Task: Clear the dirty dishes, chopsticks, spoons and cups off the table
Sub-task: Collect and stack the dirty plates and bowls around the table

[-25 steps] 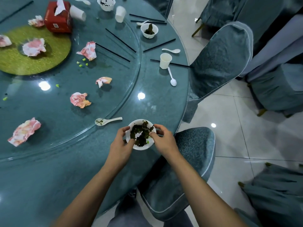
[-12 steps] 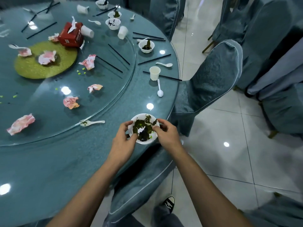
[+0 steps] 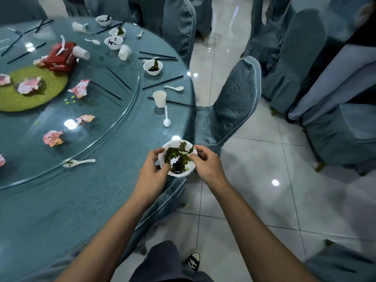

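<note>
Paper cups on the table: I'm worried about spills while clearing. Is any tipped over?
Yes. One white paper cup lies on its side beside the red tissue box; a second white cup lies tipped farther back. The nearest cup stands upright. No spilled liquid is visible.

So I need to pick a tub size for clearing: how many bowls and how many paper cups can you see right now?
Bowls: 5 (one held by the left hand and right hand)
Cups: 4
Total: 9
</note>
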Demonstrator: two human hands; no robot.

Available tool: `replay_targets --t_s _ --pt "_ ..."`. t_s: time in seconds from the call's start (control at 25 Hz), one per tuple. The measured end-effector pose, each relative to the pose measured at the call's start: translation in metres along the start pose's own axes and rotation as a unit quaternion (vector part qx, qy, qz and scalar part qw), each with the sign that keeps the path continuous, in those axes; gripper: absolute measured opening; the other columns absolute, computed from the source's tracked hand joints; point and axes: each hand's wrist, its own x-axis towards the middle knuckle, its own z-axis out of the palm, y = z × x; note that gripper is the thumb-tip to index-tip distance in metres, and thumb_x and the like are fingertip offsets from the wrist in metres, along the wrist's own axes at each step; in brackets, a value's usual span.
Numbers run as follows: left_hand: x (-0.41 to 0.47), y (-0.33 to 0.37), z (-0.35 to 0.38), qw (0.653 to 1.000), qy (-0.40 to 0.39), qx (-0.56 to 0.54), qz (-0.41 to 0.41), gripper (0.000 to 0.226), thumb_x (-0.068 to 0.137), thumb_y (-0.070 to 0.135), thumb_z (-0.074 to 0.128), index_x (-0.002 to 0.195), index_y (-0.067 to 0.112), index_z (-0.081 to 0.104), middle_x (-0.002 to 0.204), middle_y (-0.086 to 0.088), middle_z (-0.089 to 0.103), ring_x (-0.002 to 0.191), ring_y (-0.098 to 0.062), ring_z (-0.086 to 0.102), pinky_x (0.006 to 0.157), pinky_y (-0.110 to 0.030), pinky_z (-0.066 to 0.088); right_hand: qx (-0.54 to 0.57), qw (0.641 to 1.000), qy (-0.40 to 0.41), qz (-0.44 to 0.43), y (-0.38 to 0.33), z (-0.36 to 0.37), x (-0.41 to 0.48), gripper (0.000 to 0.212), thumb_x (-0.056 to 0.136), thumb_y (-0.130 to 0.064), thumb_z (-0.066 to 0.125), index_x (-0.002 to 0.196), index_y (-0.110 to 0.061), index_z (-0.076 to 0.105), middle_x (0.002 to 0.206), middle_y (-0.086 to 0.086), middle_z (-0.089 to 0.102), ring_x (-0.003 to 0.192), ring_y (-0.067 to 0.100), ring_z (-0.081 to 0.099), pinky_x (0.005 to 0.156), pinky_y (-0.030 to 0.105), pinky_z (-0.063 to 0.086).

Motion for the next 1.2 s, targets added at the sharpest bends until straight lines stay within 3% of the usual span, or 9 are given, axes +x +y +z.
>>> replay_targets --t_s 0.12,0.32,0.48,0.64,0.88,1.04,1.2 --pt "0.005 0.013 0.028 1.000 -0.010 -0.019 -0.003 0.040 0.092 0.011 0.059 0.125 0.033 0.055 0.120 0.014 0.065 0.094 -0.015 0.074 0.090 -0.042 0.060 0.005 1.000 0.021 0.000 0.002 -0.032 0.008 0.031 0.086 -0.027 0.070 0.117 -0.027 0.073 0.102 -0.011 0.076 0.098 0.009 0.071 0.098 0.041 0.056" --pt "0.029 0.032 0.069 1.000 -0.025 0.004 -0.005 0.047 0.078 0.030 0.058 0.124 0.035 0.056 0.105 0.028 0.069 0.104 -0.019 0.071 0.096 -0.050 0.056 0.017 0.999 0.044 0.004 0.002 -0.073 0.032 0.024 0.089 -0.020 0.070 0.112 -0.028 0.073 0.101 -0.010 0.076 0.096 0.011 0.072 0.095 0.043 0.057" --pt "0.058 0.047 0.103 1.000 -0.028 0.005 -0.002 0.047 0.076 0.035 0.058 0.123 0.040 0.056 0.112 0.019 0.068 0.105 -0.019 0.069 0.097 -0.050 0.055 0.012 0.998 0.060 -0.010 -0.003 -0.105 0.063 0.021 0.090 -0.017 0.069 0.106 -0.031 0.072 0.100 -0.009 0.075 0.095 0.011 0.071 0.096 0.038 0.056" --pt "0.103 0.065 0.132 0.999 -0.031 0.006 -0.007 0.049 0.071 0.047 0.056 0.120 0.048 0.055 0.119 0.013 0.069 0.108 -0.018 0.069 0.097 -0.050 0.055 -0.004 0.998 0.056 -0.004 -0.014 -0.134 0.109 0.025 0.090 -0.020 0.069 0.113 -0.027 0.072 0.105 -0.008 0.075 0.100 0.011 0.070 0.098 0.038 0.056" --pt "0.165 0.110 0.162 1.000 -0.023 0.005 -0.005 0.046 0.077 0.041 0.055 0.123 0.045 0.054 0.122 0.016 0.067 0.111 -0.010 0.065 0.101 -0.044 0.053 -0.006 0.999 0.033 0.006 -0.045 -0.162 0.181 0.047 0.070 -0.045 0.066 0.115 -0.032 0.072 0.103 -0.013 0.076 0.100 0.011 0.071 0.093 0.044 0.059" --pt "0.197 0.132 0.182 1.000 -0.023 -0.002 0.005 0.044 0.078 0.038 0.055 0.121 0.046 0.054 0.120 0.013 0.068 0.106 -0.010 0.068 0.100 -0.045 0.054 -0.024 0.999 0.036 -0.001 -0.064 -0.184 0.215 0.034 0.083 -0.032 0.069 0.117 -0.030 0.072 0.104 -0.011 0.075 0.099 0.011 0.071 0.096 0.044 0.057" --pt "0.223 0.154 0.200 1.000 -0.009 0.007 0.007 0.046 0.078 0.036 0.056 0.124 0.040 0.055 0.111 0.012 0.070 0.102 -0.013 0.068 0.099 -0.044 0.054 -0.011 0.999 0.037 -0.009 -0.077 -0.202 0.248 0.029 0.080 -0.034 0.069 0.109 -0.034 0.073 0.102 -0.010 0.076 0.097 0.013 0.071 0.092 0.048 0.058"
